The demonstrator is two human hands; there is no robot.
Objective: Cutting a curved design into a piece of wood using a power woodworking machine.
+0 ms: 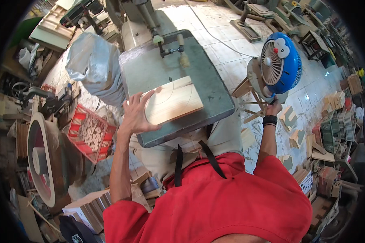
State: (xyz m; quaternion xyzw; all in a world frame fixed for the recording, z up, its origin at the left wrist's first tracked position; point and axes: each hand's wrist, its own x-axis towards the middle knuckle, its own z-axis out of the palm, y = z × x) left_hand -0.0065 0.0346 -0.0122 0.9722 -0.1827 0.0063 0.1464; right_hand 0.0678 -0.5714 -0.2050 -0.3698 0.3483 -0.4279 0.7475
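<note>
A pale wooden block (175, 101) with curved pencil lines on its top lies on the grey-green machine table (142, 69). My left hand (137, 113) grips its left end, thumb on the near side and fingers toward the far side. Out to the right, my right hand (274, 107), with a black band at the wrist, is closed at the base of a blue desk fan (280, 62). Its fingertips are partly hidden there. The fan has a cartoon face and sits on a wooden stool (250, 94).
Above the table hangs a machine arm with a metal guide (172, 51). Left of it stand a bulging plastic sack (94, 65), a red crate of small wooden pieces (92, 131) and a large round wheel (40, 160). Cut wood pieces (288, 118) lie on the tiled floor at right.
</note>
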